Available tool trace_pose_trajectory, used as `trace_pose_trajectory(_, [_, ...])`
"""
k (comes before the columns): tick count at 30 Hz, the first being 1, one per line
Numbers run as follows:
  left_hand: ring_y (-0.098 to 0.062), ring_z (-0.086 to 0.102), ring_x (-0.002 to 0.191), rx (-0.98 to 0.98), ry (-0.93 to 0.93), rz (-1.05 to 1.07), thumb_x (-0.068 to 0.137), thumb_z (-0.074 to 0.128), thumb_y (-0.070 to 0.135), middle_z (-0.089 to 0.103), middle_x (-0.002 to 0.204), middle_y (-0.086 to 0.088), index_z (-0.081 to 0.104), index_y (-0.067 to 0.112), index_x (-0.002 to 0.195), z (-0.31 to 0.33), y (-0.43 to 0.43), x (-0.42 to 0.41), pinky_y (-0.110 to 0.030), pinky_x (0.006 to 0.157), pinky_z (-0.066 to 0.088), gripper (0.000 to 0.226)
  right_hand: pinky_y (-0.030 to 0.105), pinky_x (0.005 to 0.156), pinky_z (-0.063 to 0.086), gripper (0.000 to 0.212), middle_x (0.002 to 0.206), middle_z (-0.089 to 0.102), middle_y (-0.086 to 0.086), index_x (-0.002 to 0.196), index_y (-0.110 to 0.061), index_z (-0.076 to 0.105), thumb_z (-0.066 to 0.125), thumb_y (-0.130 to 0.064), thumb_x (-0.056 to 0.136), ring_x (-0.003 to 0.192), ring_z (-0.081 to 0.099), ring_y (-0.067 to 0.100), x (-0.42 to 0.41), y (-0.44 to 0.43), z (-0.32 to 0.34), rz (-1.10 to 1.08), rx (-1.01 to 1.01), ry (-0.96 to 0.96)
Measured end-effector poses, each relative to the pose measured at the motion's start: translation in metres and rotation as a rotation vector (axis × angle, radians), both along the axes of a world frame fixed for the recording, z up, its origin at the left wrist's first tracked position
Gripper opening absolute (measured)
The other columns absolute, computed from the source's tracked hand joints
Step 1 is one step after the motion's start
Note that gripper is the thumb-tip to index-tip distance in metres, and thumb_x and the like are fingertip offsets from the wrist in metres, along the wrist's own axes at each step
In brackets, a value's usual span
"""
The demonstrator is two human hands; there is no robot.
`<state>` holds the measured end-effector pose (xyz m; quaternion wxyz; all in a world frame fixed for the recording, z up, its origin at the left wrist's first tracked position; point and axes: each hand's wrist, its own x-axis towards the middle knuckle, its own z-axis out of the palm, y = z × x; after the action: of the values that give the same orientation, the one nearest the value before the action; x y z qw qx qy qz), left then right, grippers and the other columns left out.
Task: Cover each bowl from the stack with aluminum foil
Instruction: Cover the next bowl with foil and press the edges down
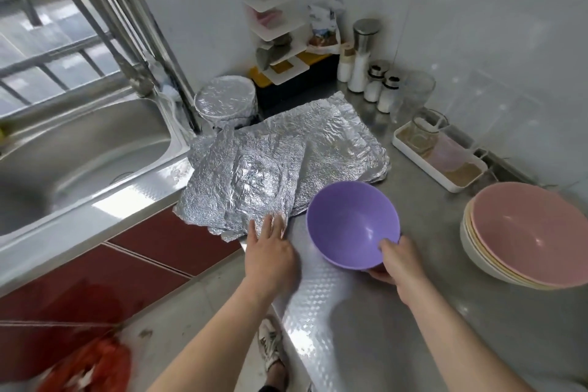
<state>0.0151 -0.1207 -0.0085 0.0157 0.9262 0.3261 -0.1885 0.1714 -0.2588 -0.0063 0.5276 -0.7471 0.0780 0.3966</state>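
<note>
On the dull steel surface (413,312), crinkled aluminium foil sheets (286,153) spread just beyond the left grip (270,248), whose straight fingers touch their ragged near edge. A smooth pink-topped bowl stack (525,232) sits well right of the right grip (397,261), which pinches a round purple plastic bowl (350,219) by its near rim.

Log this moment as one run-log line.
right hand: grips purple bowl by rim | left hand: straight fingers on foil sheets | done: one foil-covered bowl | remaining: bowl stack at right
</note>
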Motion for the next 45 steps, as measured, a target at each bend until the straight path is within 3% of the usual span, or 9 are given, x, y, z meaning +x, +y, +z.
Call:
trace_pose_trajectory(6, [-0.026,0.052,0.126,0.172,-0.320,0.033,0.095,0.045,0.011,0.053,0.141,-0.008,0.052,0.010,0.137,0.016,0.035,-0.010,-0.052,0.117,0.020,0.043,0.028,0.048,0.052,0.019,0.097,0.062,0.014,0.108,-0.011,0.054,0.046,-0.010,0.091,0.079,0.064,0.036,-0.005,0.002,0.006,0.035,-0.019,0.014])
trace_pose_trajectory(11, [-0.031,0.071,0.094,0.214,-0.870,0.113,0.073,0.063,-0.017,0.070,0.119,-0.009,0.071,0.005,0.115,0.107,0.064,-0.004,-0.044,0.080,0.057,0.047,0.045,0.096,0.043,0.070,0.134,0.051,0.020,0.134,-0.004,0.043,0.062,-0.046,0.081,0.118,0.051,0.036,-0.001,0.009,0.021,0.178,-0.368,-0.529])
trace_pose_trajectory(15, [-0.025,0.073,0.092,0.283,-1.092,-0.135,0.072,0.057,-0.016,0.070,0.118,-0.002,0.074,0.011,0.112,0.172,0.046,0.003,-0.042,0.071,0.061,0.051,0.039,0.086,0.047,0.049,0.114,0.064,0.005,0.114,-0.014,0.060,0.062,-0.054,0.085,0.112,0.059,0.028,0.001,0.028,0.091,0.120,0.117,-0.342])
trace_pose_trajectory(19, [-0.020,0.071,0.099,0.197,-1.011,-0.558,0.079,0.040,0.011,0.073,0.110,0.000,0.078,0.015,0.097,0.166,0.008,0.015,-0.029,0.082,0.056,0.042,0.035,0.068,0.054,0.083,0.111,0.065,0.005,0.119,-0.025,0.061,0.077,-0.071,0.052,0.095,0.068,0.021,0.004,0.045,0.139,0.212,0.534,0.087])
trace_pose_trajectory(27, [-0.016,0.066,0.108,0.015,-0.850,-0.765,0.074,0.039,0.010,0.070,0.114,0.010,0.075,0.023,0.098,0.107,-0.022,0.014,-0.029,0.094,0.043,0.046,0.026,0.051,0.050,0.013,0.084,0.069,0.008,0.104,-0.012,0.064,0.056,-0.015,0.095,0.069,0.065,0.023,0.016,0.033,0.103,-0.108,0.369,-0.054])
trace_pose_trajectory(32, [-0.029,0.055,0.116,-0.258,-0.957,0.028,0.086,0.062,0.006,0.054,0.132,-0.004,0.052,0.027,0.137,0.055,-0.016,0.001,-0.029,0.092,0.044,0.056,0.047,0.082,0.055,0.035,0.096,0.067,0.009,0.099,-0.010,0.062,0.060,-0.041,0.084,0.089,0.065,0.028,0.042,0.009,0.090,-0.185,0.172,-0.303])
trace_pose_trajectory(35, [-0.035,0.053,0.120,-0.395,-0.662,0.387,0.094,0.060,0.033,0.050,0.134,-0.014,0.034,0.016,0.148,0.032,-0.013,0.010,-0.036,0.090,0.042,0.062,0.027,0.054,0.031,0.029,0.066,0.043,0.006,0.079,-0.005,0.051,0.052,-0.029,0.096,0.060,0.040,0.015,0.046,-0.002,0.111,-0.082,0.089,-0.539])
trace_pose_trajectory(40, [-0.038,0.066,0.095,-0.530,-0.446,0.443,0.092,0.047,0.023,0.069,0.106,-0.015,0.038,0.015,0.126,0.018,-0.020,0.024,-0.037,0.073,0.047,0.036,0.026,0.043,0.015,0.046,0.051,0.025,-0.001,0.057,-0.016,0.029,0.047,-0.019,0.100,0.045,0.022,0.012,0.052,-0.005,0.130,0.066,0.043,-0.787])
trace_pose_trajectory(45, [-0.030,0.068,0.085,-0.510,-0.308,0.422,0.081,0.046,0.017,0.072,0.089,-0.010,0.042,0.013,0.110,0.010,-0.017,0.014,-0.039,0.077,0.053,0.030,0.032,0.055,0.029,0.029,0.060,0.051,0.003,0.072,-0.012,0.049,0.041,-0.011,0.100,0.057,0.047,0.027,0.046,-0.010,0.147,0.225,-0.112,-1.273])
